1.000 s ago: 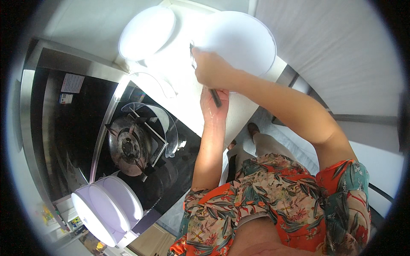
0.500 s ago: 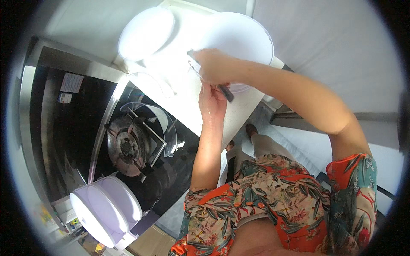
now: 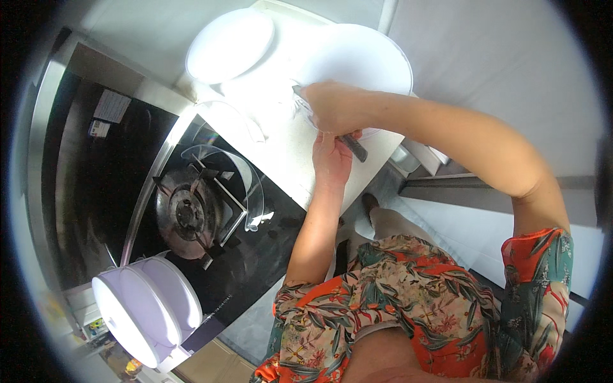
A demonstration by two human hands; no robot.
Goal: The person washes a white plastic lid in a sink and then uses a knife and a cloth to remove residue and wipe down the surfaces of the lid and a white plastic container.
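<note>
Both my hands meet over the near edge of the white basin on the counter. My right hand is a closed fist, with a dark-handled tool showing on both sides of it: a grey end at the far left and the dark handle at the near right. Some pale or shiny edge, blurred by glare, shows beside the knuckles. My left hand lies underneath, palm up, its fingers curled around the handle and partly hidden by the right hand. The tool's middle is hidden, so its kind is unclear.
Left of the basin is a white oval lid. Clear curved strips rest on the counter and beside the gas burner. White round discs stand in a rack at the stove's near left. Drawers line the right.
The view has shifted slightly. My hands have moved a little to the right and nearer, staying together at the basin's edge with the dark-handled tool.
</note>
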